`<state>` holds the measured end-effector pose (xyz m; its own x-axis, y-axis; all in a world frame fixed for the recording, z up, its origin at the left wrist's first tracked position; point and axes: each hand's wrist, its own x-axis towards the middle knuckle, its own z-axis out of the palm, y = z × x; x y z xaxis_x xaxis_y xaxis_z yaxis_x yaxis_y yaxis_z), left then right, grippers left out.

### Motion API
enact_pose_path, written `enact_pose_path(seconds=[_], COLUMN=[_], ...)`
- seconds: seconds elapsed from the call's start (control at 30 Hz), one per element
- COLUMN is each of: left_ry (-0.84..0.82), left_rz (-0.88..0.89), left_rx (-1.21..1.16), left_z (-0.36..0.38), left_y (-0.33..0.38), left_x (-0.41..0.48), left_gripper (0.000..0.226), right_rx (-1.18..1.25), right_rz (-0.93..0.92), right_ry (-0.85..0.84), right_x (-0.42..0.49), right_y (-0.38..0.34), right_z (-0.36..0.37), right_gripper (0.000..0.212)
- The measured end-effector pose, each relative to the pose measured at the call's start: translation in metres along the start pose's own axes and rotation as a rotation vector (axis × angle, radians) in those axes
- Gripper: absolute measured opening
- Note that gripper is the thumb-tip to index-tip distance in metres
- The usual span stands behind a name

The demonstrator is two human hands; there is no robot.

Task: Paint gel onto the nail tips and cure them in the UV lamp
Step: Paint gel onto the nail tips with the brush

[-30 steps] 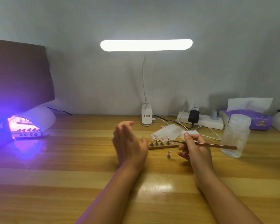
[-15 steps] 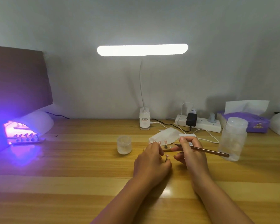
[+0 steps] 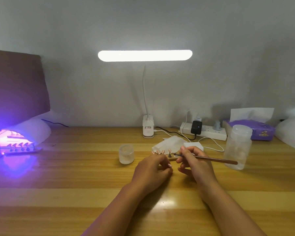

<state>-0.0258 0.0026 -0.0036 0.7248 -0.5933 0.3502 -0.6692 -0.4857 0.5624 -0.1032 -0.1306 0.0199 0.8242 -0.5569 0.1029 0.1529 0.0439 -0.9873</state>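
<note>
nail tip (image 3: 169, 165): small, glossy pale pink, pinched at fingertips of left hand (image 3: 152, 169), mid-table (image 3: 75, 167) | brush (image 3: 211, 158): brown handle, gripped pen-like by right hand (image 3: 194, 163), bristles beside tip row (image 3: 160, 151) | UV lamp (image 3: 29, 132): glowing purple, far left

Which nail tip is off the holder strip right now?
The single nail tip held in the left hand. The others stand in rows: on the holder strip behind it and inside the UV lamp. The right hand holds the brush.
</note>
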Motion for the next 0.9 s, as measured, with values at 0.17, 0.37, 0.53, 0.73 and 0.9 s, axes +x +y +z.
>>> enact_pose_path(seconds=[0.17, 0.37, 0.53, 0.73, 0.9], left_ry=[0.040, 0.023, 0.008, -0.005, 0.005], left_rz=[0.003, -0.015, 0.024, 0.018, 0.012], left_rx=[-0.083, -0.183, -0.128, -0.044, -0.069], left_z=[0.000, -0.003, -0.002, -0.002, -0.002], left_y=[-0.003, -0.006, -0.010, -0.007, -0.008], left_x=[-0.001, 0.004, 0.003, 0.004, 0.003], left_gripper=[0.011, 0.006, 0.010, 0.008, 0.008], right_rx=[0.008, -0.060, -0.060, -0.211, -0.338], right_rz=[0.028, 0.002, -0.004, -0.015, -0.078], right_ry=[0.041, 0.001, 0.001, 0.037, 0.080], right_x=[0.002, 0.000, -0.001, 0.001, 0.000], right_y=[-0.001, 0.000, 0.001, 0.009, 0.010], right_z=[-0.003, -0.006, -0.005, 0.000, 0.002], right_gripper=[0.015, 0.011, 0.013, 0.013, 0.016])
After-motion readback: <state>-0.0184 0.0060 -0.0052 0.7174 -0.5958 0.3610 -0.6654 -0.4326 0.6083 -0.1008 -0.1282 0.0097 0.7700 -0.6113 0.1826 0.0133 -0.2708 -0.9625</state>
